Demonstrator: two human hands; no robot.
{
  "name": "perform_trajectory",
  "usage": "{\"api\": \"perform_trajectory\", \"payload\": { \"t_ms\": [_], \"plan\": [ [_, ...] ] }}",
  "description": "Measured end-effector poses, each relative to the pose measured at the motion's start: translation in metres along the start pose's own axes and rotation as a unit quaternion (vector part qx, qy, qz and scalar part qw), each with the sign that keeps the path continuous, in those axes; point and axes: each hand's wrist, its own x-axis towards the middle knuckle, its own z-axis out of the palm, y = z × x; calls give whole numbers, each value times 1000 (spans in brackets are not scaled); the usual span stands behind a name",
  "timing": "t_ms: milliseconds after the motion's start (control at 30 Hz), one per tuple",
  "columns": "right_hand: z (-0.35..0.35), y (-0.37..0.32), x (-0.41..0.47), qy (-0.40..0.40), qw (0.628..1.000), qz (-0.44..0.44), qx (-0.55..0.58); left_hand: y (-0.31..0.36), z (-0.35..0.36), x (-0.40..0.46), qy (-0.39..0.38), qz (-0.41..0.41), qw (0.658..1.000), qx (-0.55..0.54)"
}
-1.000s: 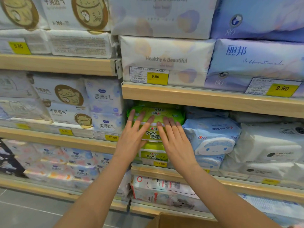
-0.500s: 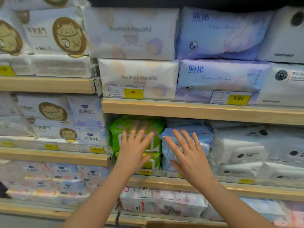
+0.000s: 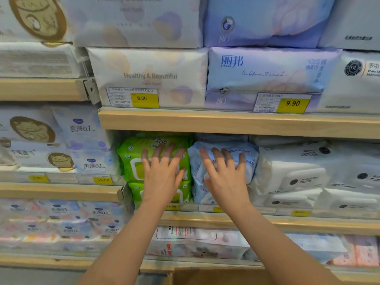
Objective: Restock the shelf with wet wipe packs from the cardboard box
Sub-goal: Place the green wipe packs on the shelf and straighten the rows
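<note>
Hands both spread flat, gripping nothing: left hand (image 3: 162, 177) pressed on green wipe packs (image 3: 131, 161), right hand (image 3: 226, 177) on blue packs (image 3: 224, 150) just right, shelf (image 3: 287, 222) beneath; cardboard box (image 3: 216, 276) lies near, below both wrists, nearer the right.

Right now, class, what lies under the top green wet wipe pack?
Under the top green wet wipe pack lies a second green pack, resting on the shelf. The left hand covers much of both, so anything behind them cannot be seen.
</note>
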Motion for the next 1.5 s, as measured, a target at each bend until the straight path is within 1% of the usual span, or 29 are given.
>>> {"api": "perform_trajectory", "payload": {
  "t_ms": [200,333,433,500,667,733,800,900,967,1067,1167,1333,1500],
  "plan": [
    [8,-7,18,-13,999,43,5,1,2,1,13,2,1000,13],
    [9,1,12,17,1000,17,11,0,2,-1,12,6,1000,16],
    [7,17,-1,33,999,-3,3,2,0,-1,-2,10,1000,26],
    [8,22,-6,21,1000,-15,-9,3,0,-1,-5,8,1000,29],
    [10,18,1,-15,1000,8,-5,3,2,0,-24,2,999,29],
    [2,21,-4,-13,1000,-17,17,6,-2,-1,-17,-6,1000,15],
    [-11,30,-15,5,998,-57,33,19,-10,2,6,4,1000,-8],
    [-25,60,-41,43,993,-103,47,58,-19,13,37,62,996,-58],
    [-31,90,-58,57,991,-115,36,87,-20,19,37,90,992,-85],
    [-38,133,-68,58,994,-89,7,118,-17,32,10,93,991,-93],
    [-42,155,-63,33,998,-45,-14,135,-6,46,-6,80,994,-80],
    [-29,150,-50,-25,999,-6,-25,141,11,47,-29,77,996,-46],
    [-14,146,-40,-7,999,24,-26,145,18,43,-16,58,998,-26]
  ]
}}
